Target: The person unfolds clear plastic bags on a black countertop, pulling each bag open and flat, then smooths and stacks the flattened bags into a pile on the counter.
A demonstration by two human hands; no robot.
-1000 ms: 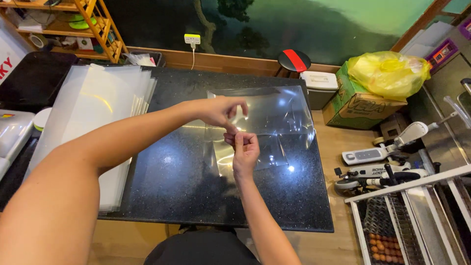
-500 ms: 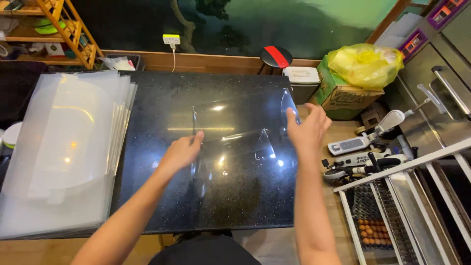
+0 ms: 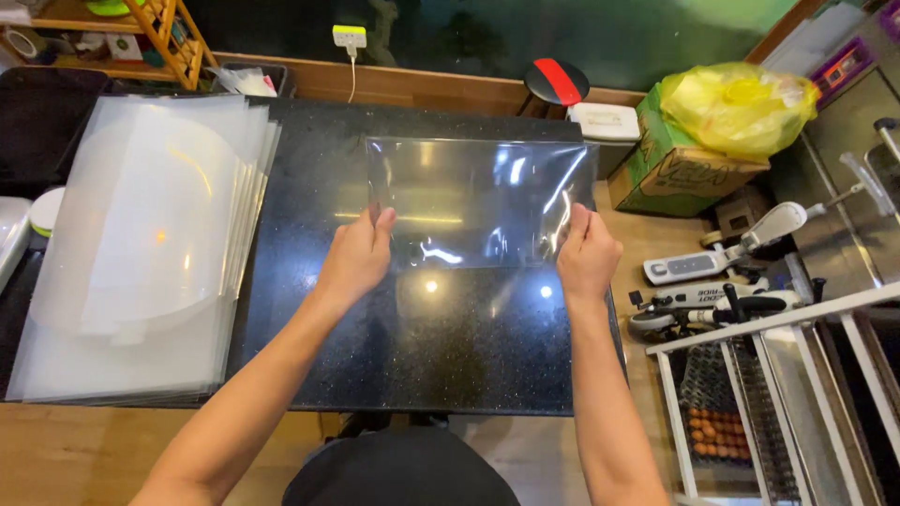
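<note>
I hold a clear, glossy plastic sheet (image 3: 473, 197) stretched flat above a black speckled stone tabletop (image 3: 441, 361). My left hand (image 3: 358, 255) pinches the sheet's near-left edge. My right hand (image 3: 586, 255) grips its near-right edge in a closed fist. The sheet is rectangular and reflects the lights. Its far edge reaches towards the back of the table.
A thick stack of frosted plastic sheets (image 3: 141, 253) lies on the table's left part. A cardboard box with a yellow bag (image 3: 727, 126), a folded white scooter (image 3: 722, 262), a wire rack with eggs (image 3: 750, 412) and a wooden shelf (image 3: 141, 28) surround the table.
My hands were together at the table's middle working the sheet. They have moved apart to its two sides, and the sheet now hangs spread out flat between them.
</note>
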